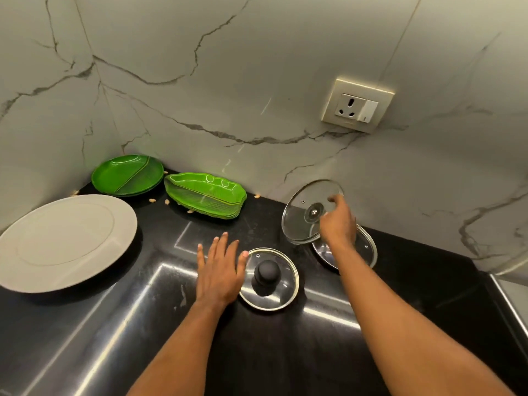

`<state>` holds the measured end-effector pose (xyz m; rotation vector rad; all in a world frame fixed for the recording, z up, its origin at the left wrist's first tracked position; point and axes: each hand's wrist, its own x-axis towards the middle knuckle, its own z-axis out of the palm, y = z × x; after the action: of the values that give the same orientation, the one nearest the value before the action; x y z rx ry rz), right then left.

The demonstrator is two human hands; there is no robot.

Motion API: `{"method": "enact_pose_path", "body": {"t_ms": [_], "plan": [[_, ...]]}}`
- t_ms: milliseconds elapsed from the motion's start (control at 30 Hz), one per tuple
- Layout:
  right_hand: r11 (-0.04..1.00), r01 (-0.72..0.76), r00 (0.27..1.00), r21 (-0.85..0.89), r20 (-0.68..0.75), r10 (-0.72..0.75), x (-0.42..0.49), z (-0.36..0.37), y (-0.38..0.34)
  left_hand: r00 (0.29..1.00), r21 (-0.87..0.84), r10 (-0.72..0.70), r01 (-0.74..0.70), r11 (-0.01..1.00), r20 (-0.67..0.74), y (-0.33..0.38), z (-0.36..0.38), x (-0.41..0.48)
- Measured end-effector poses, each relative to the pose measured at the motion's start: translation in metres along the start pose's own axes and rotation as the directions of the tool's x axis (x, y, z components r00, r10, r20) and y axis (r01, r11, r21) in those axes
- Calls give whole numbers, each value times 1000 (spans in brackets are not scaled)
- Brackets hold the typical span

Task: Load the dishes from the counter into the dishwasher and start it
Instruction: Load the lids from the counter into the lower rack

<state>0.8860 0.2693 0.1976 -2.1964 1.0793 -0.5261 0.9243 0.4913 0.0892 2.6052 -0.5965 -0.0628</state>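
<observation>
Black counter (pixel 285 352), glossy, set into a wall corner. Far L corner: stack of round green plates (pixel 127 175). Just R of it, along the far edge: stack of leaf-shaped green plates (pixel 205 195). Small tan bits (pixel 167 201) lie scattered betw. and around both stacks. L side: large white plate (pixel 67 242). Near ctr: small glass lid w/ black knob (pixel 268 278), knob up. R side: second glass lid (pixel 363 250), flat, partly hidden.

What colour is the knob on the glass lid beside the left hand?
Black. The knob shows best in the head view.

counter (pixel 271 352) black; large plate (pixel 65 241) pale grey; leaf plates (pixel 205 195) green, ribbed; wall (pixel 257 67) white, grey-veined
</observation>
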Motion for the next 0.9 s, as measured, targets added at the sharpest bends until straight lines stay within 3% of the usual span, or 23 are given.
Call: {"method": "enact_pose_path", "body": {"t_ms": [67, 167, 267, 533, 667, 900], "plan": [[951, -139, 989, 276, -5, 146, -16, -6, 17, 996, 42, 91, -90, 995, -27, 11, 1, -13], [761, -254, 956, 597, 37, 290, -43, -18, 41, 986, 92, 166, -164, 982, -19, 27, 1, -29], [549, -334, 925, 767, 153, 349, -73, -33, 67, 976, 150, 217, -215, 965, 9, 46, -2, -54], [291, -398, 891, 870, 292, 347, -152, -61, 132, 958, 243, 286, -273, 931, -18, 91, -2, -145], [300, -384, 908, 873, 298, 294, -191, -93, 172, 972, 295, 233, -225, 929, 9, 118, 1, -210], [287, -397, 907, 872, 326, 267, -272, -164, 239, 977, 338, 201, -166, 926, -73, 156, 17, -331]]}}
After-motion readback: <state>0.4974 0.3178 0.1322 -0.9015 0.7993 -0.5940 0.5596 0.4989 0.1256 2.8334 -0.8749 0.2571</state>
